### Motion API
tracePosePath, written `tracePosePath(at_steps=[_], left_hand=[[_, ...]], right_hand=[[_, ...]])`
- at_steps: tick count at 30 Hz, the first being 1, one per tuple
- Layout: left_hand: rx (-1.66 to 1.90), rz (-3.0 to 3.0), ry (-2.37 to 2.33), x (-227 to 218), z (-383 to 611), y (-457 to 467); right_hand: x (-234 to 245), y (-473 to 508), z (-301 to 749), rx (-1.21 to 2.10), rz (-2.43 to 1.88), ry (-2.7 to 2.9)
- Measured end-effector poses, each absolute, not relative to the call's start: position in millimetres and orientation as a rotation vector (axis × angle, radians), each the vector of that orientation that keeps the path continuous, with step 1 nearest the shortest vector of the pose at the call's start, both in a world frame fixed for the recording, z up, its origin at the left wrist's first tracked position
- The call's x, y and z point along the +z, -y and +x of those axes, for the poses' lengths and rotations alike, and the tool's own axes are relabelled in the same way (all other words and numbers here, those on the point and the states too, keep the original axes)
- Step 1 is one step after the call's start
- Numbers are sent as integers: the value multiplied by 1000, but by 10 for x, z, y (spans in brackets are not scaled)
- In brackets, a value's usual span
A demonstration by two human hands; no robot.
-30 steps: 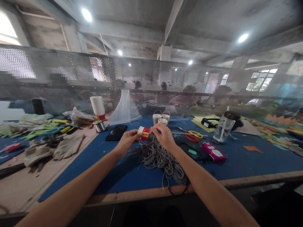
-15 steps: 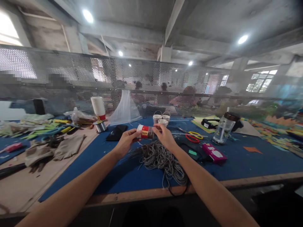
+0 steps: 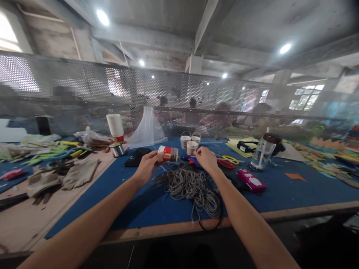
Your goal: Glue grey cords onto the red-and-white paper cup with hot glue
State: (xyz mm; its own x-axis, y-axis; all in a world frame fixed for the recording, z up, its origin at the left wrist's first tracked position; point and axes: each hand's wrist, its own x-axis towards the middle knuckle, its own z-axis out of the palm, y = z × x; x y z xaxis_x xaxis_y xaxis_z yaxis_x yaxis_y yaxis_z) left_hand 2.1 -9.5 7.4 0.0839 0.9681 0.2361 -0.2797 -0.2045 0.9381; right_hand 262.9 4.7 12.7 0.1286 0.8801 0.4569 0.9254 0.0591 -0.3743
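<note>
As left hand point(image 3: 146, 166) is gripping paper cup point(image 3: 167, 154) sideways, apparently leaving grey-wrapped end point(image 3: 175, 154) free, we are hovering pinched right hand point(image 3: 206, 158) near grey cord point(image 3: 190, 183), its contents we cannot tell.

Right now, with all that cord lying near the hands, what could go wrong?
The gray cord lies in a loose, tangled heap, so a loop might snag or knot if pulled.
The left hand holds the red-and-white cup tipped on its side; a hard squeeze could perhaps dent it.
The right hand is close to the small pails, so a careless sweep might knock one over.
</note>
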Motion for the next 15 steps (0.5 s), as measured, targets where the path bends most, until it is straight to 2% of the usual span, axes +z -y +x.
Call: tracePosePath(at_steps=[5, 15], left_hand=[[1414, 1197, -785, 37, -6, 46], [1418, 1180, -782, 54, 2, 73]], right_hand=[[12, -138, 2727, 129, -2112, 1934], [-31, -232, 2753, 365, -2047, 1787]])
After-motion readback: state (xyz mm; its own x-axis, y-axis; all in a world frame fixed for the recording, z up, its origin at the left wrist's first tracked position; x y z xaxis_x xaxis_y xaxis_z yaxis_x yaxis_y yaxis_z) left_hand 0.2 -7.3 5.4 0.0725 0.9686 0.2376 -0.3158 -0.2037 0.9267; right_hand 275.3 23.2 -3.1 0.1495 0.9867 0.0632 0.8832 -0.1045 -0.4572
